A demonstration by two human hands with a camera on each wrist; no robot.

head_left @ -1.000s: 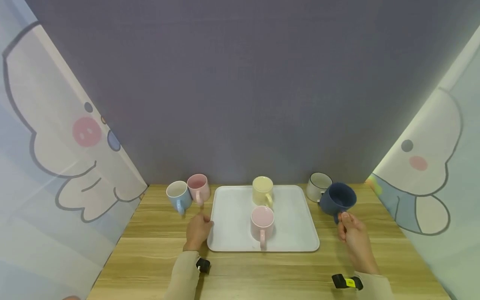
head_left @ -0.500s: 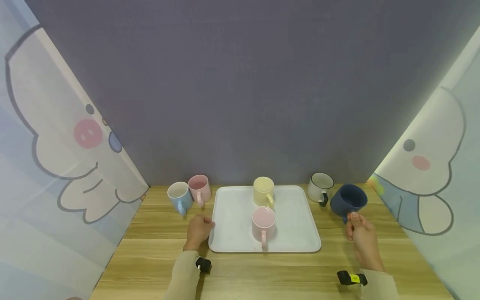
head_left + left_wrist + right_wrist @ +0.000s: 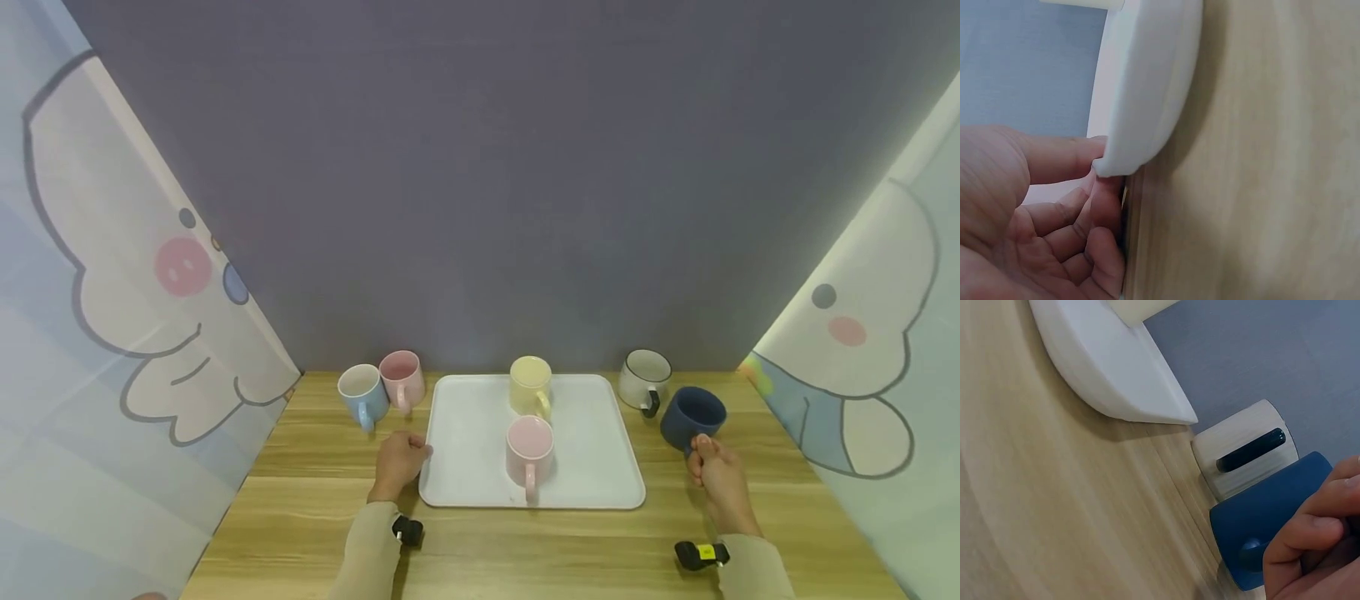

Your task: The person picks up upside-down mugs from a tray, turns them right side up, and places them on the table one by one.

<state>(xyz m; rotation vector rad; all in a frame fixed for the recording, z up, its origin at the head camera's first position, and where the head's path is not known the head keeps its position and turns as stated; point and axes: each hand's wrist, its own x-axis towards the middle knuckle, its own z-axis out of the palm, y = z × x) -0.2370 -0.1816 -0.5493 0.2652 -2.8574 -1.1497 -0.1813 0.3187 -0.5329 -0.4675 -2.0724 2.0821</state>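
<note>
Blue mug [image 3: 688, 419], held by the handle [image 3: 1250, 552]

It is upright at the bench's [image 3: 547, 550] right side, near the white mug [image 3: 642, 385]. I think it is ceramic: stiff, breakable, a little heavy, smooth, so the handle is safest. There the right hand [image 3: 722, 485] pinches, arm [image 3: 753, 568] stretched forward; the left hand [image 3: 399, 461] pinches the tray's [image 3: 465, 458] edge.

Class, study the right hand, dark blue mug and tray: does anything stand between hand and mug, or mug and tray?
Nothing visible separates the right hand from the dark blue mug: its fingers are at the handle. The white mug stands between the dark blue mug and the back right corner of the tray; nearer the person, nothing visible intervenes.
</note>
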